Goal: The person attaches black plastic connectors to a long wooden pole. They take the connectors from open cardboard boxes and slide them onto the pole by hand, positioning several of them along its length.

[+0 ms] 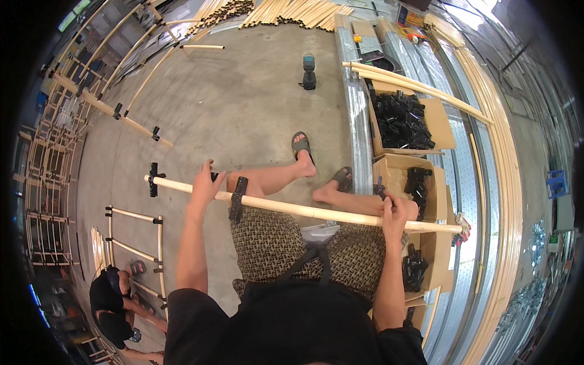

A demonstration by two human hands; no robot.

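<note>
A long cream pipe (292,208) lies across my lap, running from lower right to upper left. My left hand (207,182) grips it near its left part, between a black clamp at the pipe's end (152,179) and another black clamp (238,198) just right of my hand. My right hand (394,210) is closed around the pipe near its right end, where a small black connector (380,190) sits by my fingers. My sandalled feet (301,146) rest on the concrete floor ahead.
Open cardboard boxes of black connectors (401,121) stand to my right on metal sheeting. A cordless drill (309,72) stands on the floor ahead. Pipe frames (137,243) lie at left, where another person (112,304) crouches. Bundles of pipes (292,12) lie far ahead.
</note>
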